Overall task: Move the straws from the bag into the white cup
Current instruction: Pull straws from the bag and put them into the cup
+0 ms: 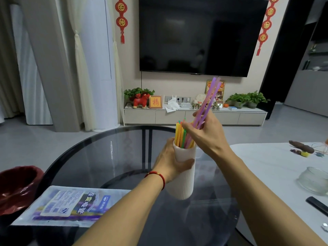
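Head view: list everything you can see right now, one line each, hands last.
white cup: one, white ribbed, on the glass table, centre
straws in cup: a bunch, yellow, orange, green, pink, standing in the cup
purple straws: several, purple and pink, tilted above the cup
bag: one, clear with printed label, flat on table, near left; some purple straws show inside
glass table: one, round, dark glass
white table: one, at right
glass bowl: one, clear, on the white table
bin: one, dark red liner, far left
TV: one, black, on the wall
left hand: wrapped around the cup, red bracelet on wrist
right hand: gripping the purple straws over the cup
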A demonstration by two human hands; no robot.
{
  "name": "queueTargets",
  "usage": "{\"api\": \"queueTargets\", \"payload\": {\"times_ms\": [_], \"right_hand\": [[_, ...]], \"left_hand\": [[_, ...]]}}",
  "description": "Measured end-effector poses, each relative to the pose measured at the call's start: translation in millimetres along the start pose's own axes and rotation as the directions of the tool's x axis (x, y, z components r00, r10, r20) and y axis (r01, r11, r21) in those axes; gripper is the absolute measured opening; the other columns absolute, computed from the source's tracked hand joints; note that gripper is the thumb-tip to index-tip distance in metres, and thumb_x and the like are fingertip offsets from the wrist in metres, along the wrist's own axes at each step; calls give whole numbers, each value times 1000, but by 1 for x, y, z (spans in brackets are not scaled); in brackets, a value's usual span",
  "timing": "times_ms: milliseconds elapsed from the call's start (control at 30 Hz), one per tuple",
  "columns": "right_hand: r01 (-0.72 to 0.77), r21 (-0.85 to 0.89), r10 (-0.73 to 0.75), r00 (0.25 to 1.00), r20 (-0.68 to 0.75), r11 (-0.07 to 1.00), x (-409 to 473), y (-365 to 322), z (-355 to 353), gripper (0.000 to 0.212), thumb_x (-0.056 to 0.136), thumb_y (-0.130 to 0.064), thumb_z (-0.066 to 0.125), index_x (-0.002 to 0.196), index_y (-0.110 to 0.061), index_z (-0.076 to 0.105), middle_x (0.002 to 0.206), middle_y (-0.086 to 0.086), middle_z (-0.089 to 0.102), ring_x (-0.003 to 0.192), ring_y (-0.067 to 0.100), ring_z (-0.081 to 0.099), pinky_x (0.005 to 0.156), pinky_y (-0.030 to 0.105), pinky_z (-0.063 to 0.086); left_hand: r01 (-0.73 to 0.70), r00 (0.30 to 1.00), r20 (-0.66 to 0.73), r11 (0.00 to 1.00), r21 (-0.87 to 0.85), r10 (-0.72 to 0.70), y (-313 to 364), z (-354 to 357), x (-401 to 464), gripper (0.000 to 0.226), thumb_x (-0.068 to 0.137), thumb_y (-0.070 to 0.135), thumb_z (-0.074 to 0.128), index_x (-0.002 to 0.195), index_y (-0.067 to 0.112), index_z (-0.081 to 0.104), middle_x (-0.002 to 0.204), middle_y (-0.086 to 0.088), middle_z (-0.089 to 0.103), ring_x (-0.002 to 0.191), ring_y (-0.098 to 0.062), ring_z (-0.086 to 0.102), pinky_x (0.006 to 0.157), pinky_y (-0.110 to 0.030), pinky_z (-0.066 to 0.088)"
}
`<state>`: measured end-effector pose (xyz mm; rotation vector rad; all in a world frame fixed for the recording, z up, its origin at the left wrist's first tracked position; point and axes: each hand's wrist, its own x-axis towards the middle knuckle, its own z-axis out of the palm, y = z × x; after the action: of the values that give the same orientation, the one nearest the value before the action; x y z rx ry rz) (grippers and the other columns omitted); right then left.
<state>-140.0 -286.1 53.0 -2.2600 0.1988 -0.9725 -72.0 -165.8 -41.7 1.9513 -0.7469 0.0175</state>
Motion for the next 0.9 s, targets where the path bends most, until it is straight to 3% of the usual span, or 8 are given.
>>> {"api": "queueTargets", "payload": {"times_ms": [67,200,300,433,600,700,767,900], "right_hand": [[27,42,-25,999,-47,999,0,-5,-4,57,89,-37,79,131,-11,51,117,8,62,93,16,62,81,32,59],[134,155,-109,981,-160,979,2,-18,-9,86,92,-17,76,158,-19,20,135,6,50,98,6,64,74,10,56],[239,126,-212,957,-197,963,1,-24,-7,69,97,3,58,158,-15,28,145,13,51,113,26,65,91,34,62],[177,84,-174,984,-42,981,-14,-17,9,42,107,-4,47,148,-9,41,140,11,62,116,23,64,100,52,58],[214,121,-191,966,-176,969,-7,-24,4,73,99,-3,56,163,-12,21,160,15,42,134,22,53,107,23,48],[305,-76,-309,950,-41,949,-4,-19,4,52,104,-10,50,156,-11,44,169,9,35,150,23,40,121,33,35],[277,-129,-265,959,104,952,-12,-10,9,39,110,-17,44,145,-7,59,167,7,41,154,21,37,126,42,33],[215,-118,-205,975,90,969,-24,0,14,51,109,-30,37,153,-10,51,167,7,42,154,20,37,125,36,31]], "left_hand": [[-14,1000,11,1000,-6,14,-2,0,-1,77,70,57,78,134,36,41,117,7,61,101,-17,63,82,-45,59],[-35,998,50,999,-40,37,-6,0,1,77,73,54,80,136,36,41,118,6,60,102,-16,63,84,-47,61],[-32,996,87,999,-37,35,-6,-1,6,68,71,54,79,129,37,47,111,8,64,97,-15,66,81,-47,62],[-15,995,97,1000,-27,18,-6,2,11,58,72,51,76,122,32,52,104,4,68,93,-18,68,80,-50,62],[-27,997,73,999,-38,30,-14,4,11,64,69,55,77,123,38,48,105,10,65,92,-15,67,79,-46,62],[-46,998,43,999,-6,46,-18,6,11,58,68,58,76,116,52,44,99,15,63,87,-9,66,70,-33,60],[-66,998,16,997,38,65,-18,7,13,58,69,61,77,113,55,39,100,19,61,87,-4,64,69,-24,54],[-62,998,24,995,76,61,-20,11,19,67,70,65,78,123,40,45,108,17,63,98,-7,64,82,-36,60]]}}
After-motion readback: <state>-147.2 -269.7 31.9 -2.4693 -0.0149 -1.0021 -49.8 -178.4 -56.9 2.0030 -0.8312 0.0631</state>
